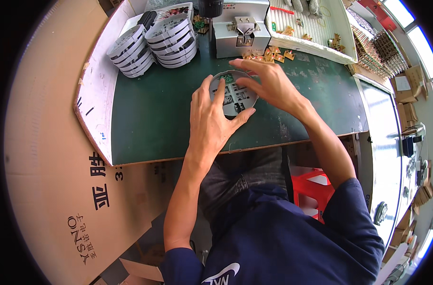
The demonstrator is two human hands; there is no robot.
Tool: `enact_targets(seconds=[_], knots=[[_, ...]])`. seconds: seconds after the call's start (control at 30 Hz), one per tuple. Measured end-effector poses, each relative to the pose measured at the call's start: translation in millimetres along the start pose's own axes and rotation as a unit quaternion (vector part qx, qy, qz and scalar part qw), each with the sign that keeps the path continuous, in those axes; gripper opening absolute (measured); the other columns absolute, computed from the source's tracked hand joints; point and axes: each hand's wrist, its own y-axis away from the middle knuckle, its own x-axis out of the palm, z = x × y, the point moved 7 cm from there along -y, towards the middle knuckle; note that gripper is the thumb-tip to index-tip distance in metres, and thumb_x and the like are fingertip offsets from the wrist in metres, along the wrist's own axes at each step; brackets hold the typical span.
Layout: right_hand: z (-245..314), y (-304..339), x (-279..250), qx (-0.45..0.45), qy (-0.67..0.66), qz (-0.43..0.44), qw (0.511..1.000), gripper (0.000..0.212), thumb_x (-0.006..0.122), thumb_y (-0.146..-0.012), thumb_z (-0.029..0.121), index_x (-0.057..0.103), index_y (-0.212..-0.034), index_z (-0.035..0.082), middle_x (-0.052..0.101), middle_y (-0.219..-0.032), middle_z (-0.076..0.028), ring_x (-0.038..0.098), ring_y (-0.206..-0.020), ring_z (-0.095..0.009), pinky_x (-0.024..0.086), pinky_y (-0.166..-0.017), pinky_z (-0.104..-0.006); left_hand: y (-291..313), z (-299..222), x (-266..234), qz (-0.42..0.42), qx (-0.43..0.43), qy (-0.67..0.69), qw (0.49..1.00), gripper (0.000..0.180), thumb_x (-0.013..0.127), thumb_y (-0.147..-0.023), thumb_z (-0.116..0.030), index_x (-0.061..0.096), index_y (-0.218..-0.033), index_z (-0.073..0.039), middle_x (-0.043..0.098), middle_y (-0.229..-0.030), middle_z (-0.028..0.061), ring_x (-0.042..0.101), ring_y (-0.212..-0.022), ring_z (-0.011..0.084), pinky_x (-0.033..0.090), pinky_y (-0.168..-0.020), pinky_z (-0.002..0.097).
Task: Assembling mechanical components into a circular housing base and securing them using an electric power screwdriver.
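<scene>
Left hand (209,118) clamped on round plastic housing (234,93), right hand (273,84) spread apart, scuffed tabletop (152,121)

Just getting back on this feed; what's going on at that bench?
A person is handling a round grey housing at a green table. The left hand holds it, index finger at the small green circuit board inside; the right hand reaches over its far right side, contact unclear. Beyond are two stacks of similar grey housings, a silver machine and loose copper-coloured pieces.
</scene>
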Motion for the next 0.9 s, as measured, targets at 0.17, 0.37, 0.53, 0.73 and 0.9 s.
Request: enact_targets(seconds=[0.17,0.37,0.53,0.73,0.9], knots=[[11,-15,-64,0.035,-0.206,-0.231,0.95,0.049,0.067,-0.103,0.024,0.054,-0.146,0.004,0.07,-0.126,-0.012,0.067,-0.111,-0.018,0.054,-0.093,-0.0295,-2,1,5,-0.001,0.017,0.002,1.0,0.087,0.082,-0.079,-0.055,0.06,-0.133,0.01,0.049,-0.143,0.0252,0.051,-0.126,0.0408,0.045,-0.105,0.0498],[85,-96,-94,-0.012,-0.395,0.015,0.919,0.072,0.064,-0.101,0.053,0.05,-0.141,-0.005,0.066,-0.13,-0.015,0.059,-0.126,-0.02,0.046,-0.108,-0.0331,-2,5,3,0.005,0.009,0.008,1.0,0.088,0.082,-0.08,-0.056,0.058,-0.135,0.008,0.048,-0.145,0.0245,0.051,-0.127,0.0407,0.044,-0.107,0.0495],[77,-114,-93,-0.104,-0.54,-0.081,0.831,0.068,0.071,-0.096,0.046,0.055,-0.133,-0.009,0.066,-0.127,-0.022,0.067,-0.112,-0.027,0.058,-0.095,-0.0396,-3,5,6,0.016,0.01,0.017,1.0,0.089,0.081,-0.08,-0.057,0.058,-0.136,0.008,0.046,-0.147,0.0241,0.05,-0.129,0.0406,0.043,-0.108,0.0492],[24,-118,-127,-0.084,-0.426,-0.245,0.867,0.025,0.07,-0.096,0.025,0.056,-0.091,0.004,0.056,-0.067,-0.001,0.056,-0.057,-0.01,0.049,-0.053,-0.0281,0,8,7,0.02,0.002,0.019,1.0,0.089,0.08,-0.081,-0.058,0.057,-0.137,0.008,0.045,-0.148,0.0236,0.049,-0.129,0.0405,0.043,-0.109,0.0489],[13,-129,-119,-0.053,-0.365,-0.305,0.878,0.022,0.071,-0.095,0.02,0.055,-0.097,0.005,0.057,-0.066,0.0,0.054,-0.053,-0.009,0.045,-0.05,-0.0267,-2,4,6,0.026,-0.004,0.021,0.999,0.089,0.081,-0.081,-0.057,0.057,-0.138,0.007,0.045,-0.149,0.0231,0.049,-0.129,0.0404,0.043,-0.109,0.0489]])
